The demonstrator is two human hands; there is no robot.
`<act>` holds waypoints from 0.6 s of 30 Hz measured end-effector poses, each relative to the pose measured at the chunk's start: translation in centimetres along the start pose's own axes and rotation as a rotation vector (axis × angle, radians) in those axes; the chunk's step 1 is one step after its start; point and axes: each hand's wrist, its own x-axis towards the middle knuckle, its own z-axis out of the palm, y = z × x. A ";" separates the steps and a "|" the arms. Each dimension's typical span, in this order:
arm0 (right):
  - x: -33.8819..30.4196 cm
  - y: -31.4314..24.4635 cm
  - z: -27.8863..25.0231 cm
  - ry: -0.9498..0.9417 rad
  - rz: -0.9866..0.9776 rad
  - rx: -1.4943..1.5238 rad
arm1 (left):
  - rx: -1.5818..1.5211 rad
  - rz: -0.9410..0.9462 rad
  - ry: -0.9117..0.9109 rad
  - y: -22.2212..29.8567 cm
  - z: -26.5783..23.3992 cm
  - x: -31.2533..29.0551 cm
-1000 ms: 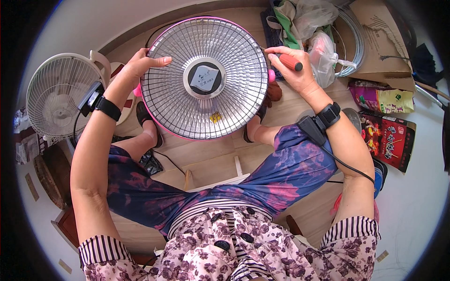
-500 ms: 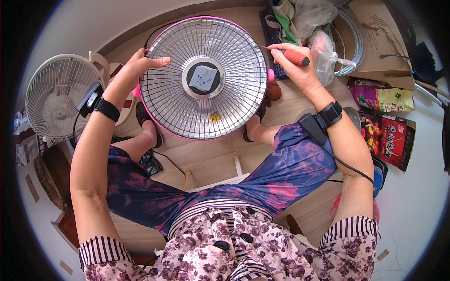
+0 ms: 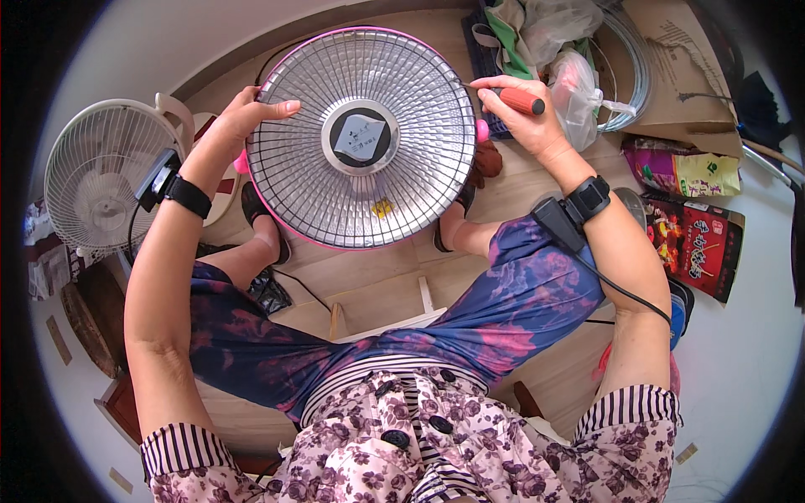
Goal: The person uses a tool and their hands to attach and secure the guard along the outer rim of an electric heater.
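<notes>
A round dish heater (image 3: 419, 189) with a pink rim, black wire guard and silver reflector faces up in front of me. My left hand (image 3: 245, 121) grips its left edge, the thumb lying over the guard and the fingers hidden behind the rim. At the opposite side, my right hand (image 3: 524, 117) holds a red-handled screwdriver (image 3: 521, 101). Its shaft points left toward the heater's upper right rim; whether the tip touches is too small to tell. A pink knob (image 3: 481, 131) sticks out of the rim just below it.
A white fan (image 3: 109, 180) stands at the left. Plastic bags (image 3: 575, 92), a coil of wire (image 3: 641, 63) and a cardboard box (image 3: 692, 80) crowd the far right. Bright packages (image 3: 700, 243) lie nearer on the right. My feet are beside the heater's lower edge.
The heater has shifted very slightly left and up. My right hand and the screwdriver have moved a little left along with it; my left hand keeps its hold.
</notes>
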 end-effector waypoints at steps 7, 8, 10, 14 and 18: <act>-0.6 -0.2 0.5 0.018 -0.005 -0.037 | -0.026 -0.004 -0.028 0.4 0.0 -0.5; -0.5 -0.2 0.6 0.017 -0.008 -0.037 | -0.009 -0.001 -0.011 0.1 -0.1 -0.3; -0.6 -0.1 0.5 0.018 0.007 -0.048 | -0.042 0.002 -0.041 0.7 0.2 -0.7; -0.6 -0.2 0.2 0.000 -0.013 -0.052 | -0.057 -0.013 -0.049 0.6 0.1 -0.6; -0.5 0.1 0.2 -0.008 -0.055 -0.062 | -0.071 -0.033 -0.121 0.9 -0.2 -0.6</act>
